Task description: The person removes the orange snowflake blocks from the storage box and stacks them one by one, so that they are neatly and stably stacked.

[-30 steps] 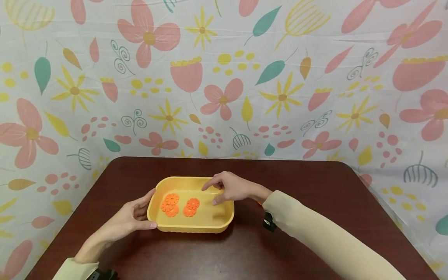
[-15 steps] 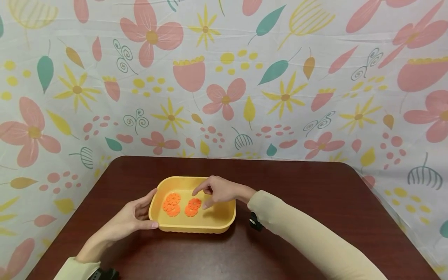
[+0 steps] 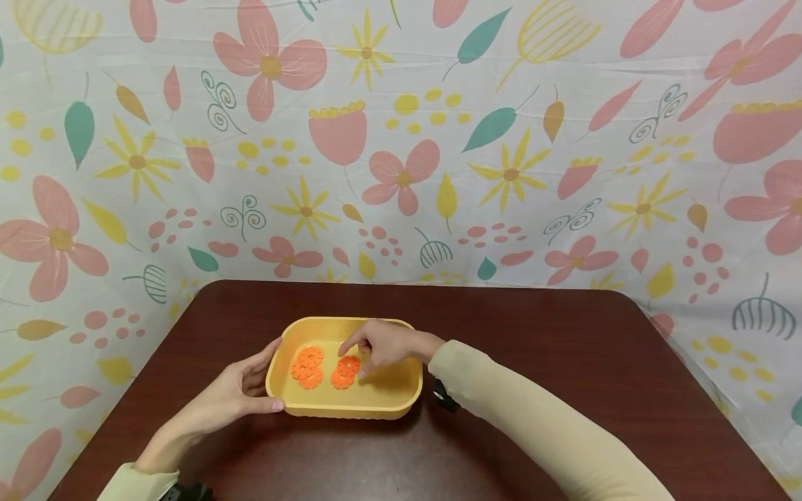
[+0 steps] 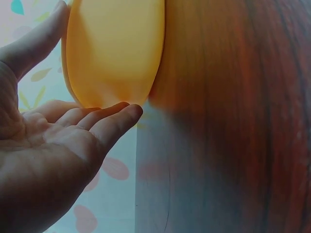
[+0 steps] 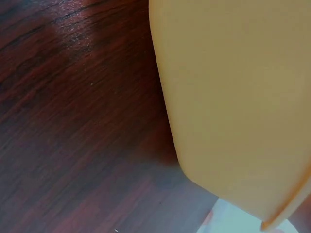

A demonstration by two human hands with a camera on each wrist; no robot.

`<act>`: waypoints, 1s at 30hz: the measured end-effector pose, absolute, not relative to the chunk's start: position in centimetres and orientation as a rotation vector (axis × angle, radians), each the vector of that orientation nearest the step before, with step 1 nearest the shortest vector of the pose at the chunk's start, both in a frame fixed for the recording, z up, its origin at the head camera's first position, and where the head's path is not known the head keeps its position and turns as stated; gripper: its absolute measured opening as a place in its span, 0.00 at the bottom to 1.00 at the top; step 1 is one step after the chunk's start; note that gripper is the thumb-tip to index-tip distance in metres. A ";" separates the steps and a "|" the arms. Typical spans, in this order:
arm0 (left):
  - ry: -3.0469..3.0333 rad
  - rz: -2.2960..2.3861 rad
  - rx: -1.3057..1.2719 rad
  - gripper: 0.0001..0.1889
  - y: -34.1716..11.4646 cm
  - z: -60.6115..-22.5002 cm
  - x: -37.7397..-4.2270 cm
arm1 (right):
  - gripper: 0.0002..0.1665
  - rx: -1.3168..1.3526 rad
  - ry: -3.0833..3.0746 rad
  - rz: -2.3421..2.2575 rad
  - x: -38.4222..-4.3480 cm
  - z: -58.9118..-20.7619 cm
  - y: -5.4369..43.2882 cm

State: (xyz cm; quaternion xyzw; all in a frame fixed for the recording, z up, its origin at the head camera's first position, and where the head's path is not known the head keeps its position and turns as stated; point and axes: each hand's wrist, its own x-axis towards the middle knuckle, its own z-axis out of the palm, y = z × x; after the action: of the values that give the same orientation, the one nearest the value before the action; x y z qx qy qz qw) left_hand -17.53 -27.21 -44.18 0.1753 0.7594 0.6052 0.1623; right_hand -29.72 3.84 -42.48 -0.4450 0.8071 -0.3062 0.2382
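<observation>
A yellow plastic tray [image 3: 351, 403] stands on the table. My left hand [image 3: 228, 396] holds its left end, the thumb at the front corner and the fingers against the far-left side. The left wrist view shows those fingers [image 4: 116, 126] touching the tray's end wall. In the tray lie flat orange snowflake discs: an overlapping cluster [image 3: 307, 367] on the left and an overlapping pair [image 3: 342, 381] near the middle. My right hand [image 3: 385, 344] reaches in over the right side. Its index finger and thumb are apart, on either side of the pair; contact is unclear. The right wrist view hides this hand's fingertips.
The dark red-brown table [image 3: 532, 327] extends around the tray. Behind it hangs a white cloth [image 3: 401, 229] printed with flowers and leaves. The tray's right outer wall [image 5: 233, 97] fills much of the right wrist view.
My right hand has moved left within the tray, from its right part to the middle pair of discs. My left hand keeps its place on the tray. The discs have not visibly moved.
</observation>
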 end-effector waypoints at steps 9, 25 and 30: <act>2.152 1.723 0.499 0.53 -27.2 -44.1 -17.5 | 0.25 -1.212 2.185 -0.842 -30.1 -43.0 3.4; 2.151 1.725 0.475 0.54 -27.2 -44.0 -17.5 | 0.23 -1.195 2.186 -0.856 -30.2 -43.5 2.9; 2.150 1.726 0.474 0.54 -27.2 -44.0 -17.5 | 0.24 -1.194 2.191 -0.845 -30.0 -43.5 2.8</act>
State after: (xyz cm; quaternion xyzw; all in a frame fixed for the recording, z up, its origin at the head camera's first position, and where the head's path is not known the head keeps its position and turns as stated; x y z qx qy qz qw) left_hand -17.51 -27.16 -44.00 0.1668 0.7572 0.6078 0.1711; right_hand -30.04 2.83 -43.51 -0.4388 0.8051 -0.3104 0.2508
